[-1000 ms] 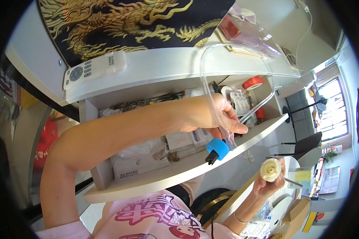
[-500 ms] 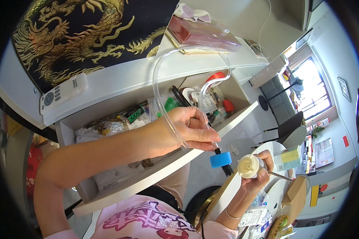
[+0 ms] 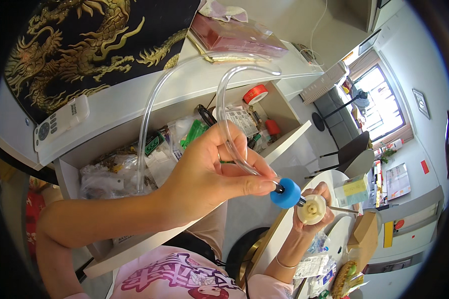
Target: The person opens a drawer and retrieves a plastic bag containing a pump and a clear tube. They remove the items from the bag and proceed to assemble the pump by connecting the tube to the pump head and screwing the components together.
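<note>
My left hand [image 3: 209, 172] pinches the end of a clear flexible tube [image 3: 152, 99], which loops up over the drawer. On that end sits a blue round cap [image 3: 286, 193] with a black fitting poking through it. The fitting's tip is close to a cream-coloured round piece with a central hole [image 3: 312, 209], gripped in my right hand [image 3: 310, 230]. Whether tip and piece touch, I cannot tell. A thin metal rod [image 3: 345, 211] sticks out on the right of my right hand; where it begins is hidden.
Below my left arm an open drawer [image 3: 289, 144] holds plastic bags, a red tape roll [image 3: 255, 94] and small parts. A white remote [image 3: 61, 122] lies on the counter, with a pink box [image 3: 239, 37] farther back. At right, a white table [image 3: 336, 241] carries packages and a cardboard box [image 3: 362, 231].
My left hand has brought the blue cap and fitting right up to the cream piece, tilting them toward it. The tube loop has swung left. My right hand has stayed nearly in place.
</note>
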Tool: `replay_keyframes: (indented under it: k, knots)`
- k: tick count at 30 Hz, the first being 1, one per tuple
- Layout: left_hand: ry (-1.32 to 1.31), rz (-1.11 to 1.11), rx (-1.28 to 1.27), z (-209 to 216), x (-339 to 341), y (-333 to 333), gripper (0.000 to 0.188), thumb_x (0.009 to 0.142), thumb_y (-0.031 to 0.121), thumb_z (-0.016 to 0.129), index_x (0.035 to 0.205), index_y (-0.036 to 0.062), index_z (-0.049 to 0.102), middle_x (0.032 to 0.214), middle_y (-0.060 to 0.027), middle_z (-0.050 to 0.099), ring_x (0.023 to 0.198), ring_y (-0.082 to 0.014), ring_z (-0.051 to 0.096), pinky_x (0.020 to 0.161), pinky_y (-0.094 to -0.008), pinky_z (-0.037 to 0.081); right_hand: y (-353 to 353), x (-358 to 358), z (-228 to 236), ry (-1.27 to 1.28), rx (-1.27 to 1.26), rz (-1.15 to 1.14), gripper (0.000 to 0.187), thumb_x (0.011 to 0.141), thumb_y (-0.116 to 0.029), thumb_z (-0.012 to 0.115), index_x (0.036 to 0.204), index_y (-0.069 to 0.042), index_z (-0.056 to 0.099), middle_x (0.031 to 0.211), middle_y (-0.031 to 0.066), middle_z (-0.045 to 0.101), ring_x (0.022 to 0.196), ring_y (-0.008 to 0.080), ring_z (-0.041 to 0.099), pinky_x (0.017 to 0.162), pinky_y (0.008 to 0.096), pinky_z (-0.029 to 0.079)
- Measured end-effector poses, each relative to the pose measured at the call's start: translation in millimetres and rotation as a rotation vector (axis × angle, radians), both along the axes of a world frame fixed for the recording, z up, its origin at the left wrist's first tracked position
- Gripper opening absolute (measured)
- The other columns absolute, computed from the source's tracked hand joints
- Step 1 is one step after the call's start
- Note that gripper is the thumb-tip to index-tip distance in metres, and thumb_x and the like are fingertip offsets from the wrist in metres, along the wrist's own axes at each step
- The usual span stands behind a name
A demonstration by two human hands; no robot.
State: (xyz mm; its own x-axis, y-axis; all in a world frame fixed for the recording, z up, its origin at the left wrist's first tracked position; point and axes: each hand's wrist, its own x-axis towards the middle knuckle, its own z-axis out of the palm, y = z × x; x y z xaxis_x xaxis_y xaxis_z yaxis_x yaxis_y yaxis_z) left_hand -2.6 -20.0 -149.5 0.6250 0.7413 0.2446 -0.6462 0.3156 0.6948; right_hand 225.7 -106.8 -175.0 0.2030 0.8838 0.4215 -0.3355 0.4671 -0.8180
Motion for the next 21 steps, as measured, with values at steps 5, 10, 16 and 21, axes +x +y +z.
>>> replay_keyframes:
  k: [5,10,16,21]
  knots:
    - [-0.014,0.060,0.168,11,-2,-8,0.039,0.068,-0.015,0.057,0.081,0.0078,0.029,0.083,-0.0190,0.057,0.087,-0.0272,0.058,0.077,-0.0343,0.048,-4,-1,-1,0.110,-0.065,0.048,0.034,0.059,-0.022,0.060,0.074,0.002,0.041,0.057,0.0093,0.049,0.048,0.0118,0.047,0.042,0.0204,0.043]
    - [0.016,0.104,0.253,14,-5,-11,0.038,0.066,-0.016,0.057,0.081,0.0051,0.030,0.082,-0.0197,0.057,0.087,-0.0267,0.058,0.076,-0.0344,0.050,1,-9,-1,0.127,-0.076,0.056,0.033,0.059,-0.023,0.060,0.072,0.002,0.041,0.054,0.0066,0.048,0.046,0.0108,0.047,0.040,0.0192,0.041]
    - [-0.042,0.202,0.352,10,2,-13,0.032,0.066,-0.014,0.059,0.079,0.0018,0.035,0.082,-0.0168,0.057,0.084,-0.0232,0.059,0.072,-0.0309,0.051,2,-9,-4,0.091,-0.104,0.053,0.033,0.059,-0.023,0.061,0.071,0.001,0.041,0.053,0.0069,0.047,0.045,0.0111,0.046,0.040,0.0196,0.040]
    - [0.089,0.339,0.531,11,2,-17,0.027,0.066,-0.009,0.063,0.074,0.0016,0.040,0.081,-0.0118,0.057,0.081,-0.0190,0.060,0.068,-0.0267,0.050,3,-12,-6,0.080,-0.125,0.016,0.033,0.060,-0.023,0.060,0.072,0.002,0.041,0.054,0.0080,0.048,0.044,0.0116,0.046,0.040,0.0208,0.041]
